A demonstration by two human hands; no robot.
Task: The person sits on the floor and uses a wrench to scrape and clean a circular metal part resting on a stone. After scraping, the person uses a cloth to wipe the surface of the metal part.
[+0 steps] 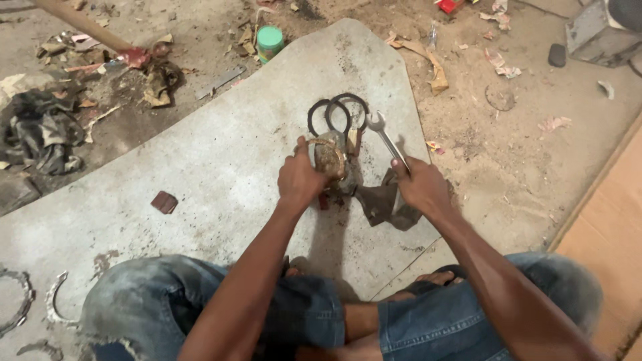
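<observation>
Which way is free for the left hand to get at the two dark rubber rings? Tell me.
Probably yes: the left hand grips the rusty metal part, and the two dark rubber rings lie just beyond it on the grey sheet, uncovered. It must let go first.

The left hand (299, 179) covers much of the rusty part (331, 160). At seven o'clock, the frame's edge cuts off a metal ring (20, 301).

Left grip (299, 179) and right grip (421, 187) both closed, arms outstretched.

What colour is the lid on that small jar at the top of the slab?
Light green. The jar stands on the dirt floor by the slab's upper edge, clearest in the head view.
</observation>
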